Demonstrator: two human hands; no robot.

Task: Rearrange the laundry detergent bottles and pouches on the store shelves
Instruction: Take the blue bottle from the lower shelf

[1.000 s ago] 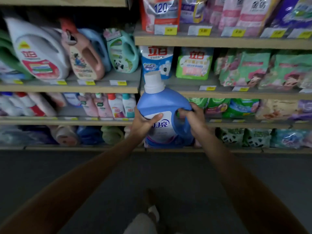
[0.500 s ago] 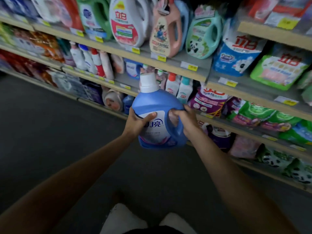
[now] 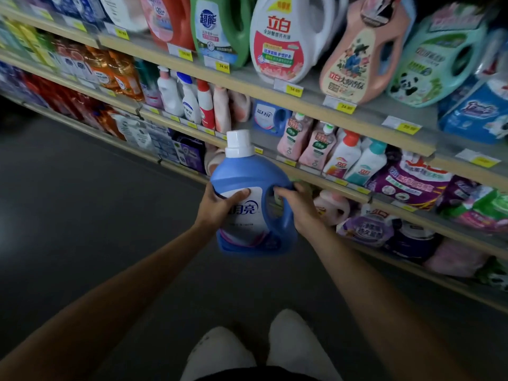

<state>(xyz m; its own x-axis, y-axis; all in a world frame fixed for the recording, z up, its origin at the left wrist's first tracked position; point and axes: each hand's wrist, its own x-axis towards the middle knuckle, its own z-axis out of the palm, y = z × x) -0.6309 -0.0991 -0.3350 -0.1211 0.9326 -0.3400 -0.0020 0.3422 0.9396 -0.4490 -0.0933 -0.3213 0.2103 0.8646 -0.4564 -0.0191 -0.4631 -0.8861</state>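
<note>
Three shelves [image 3: 275,96] of detergent run diagonally across the upper frame. Blue bottle [image 3: 251,204] at centre frame, upright, long axis vertical, cap toward the shelves, held clear of them. Left hand [image 3: 217,206] clasps the label side; right hand [image 3: 298,207] is hooked through the handle. Matching small blue bottle [image 3: 270,118] sits up-right of the grip, a gap beside it; right hand nearer.
</note>
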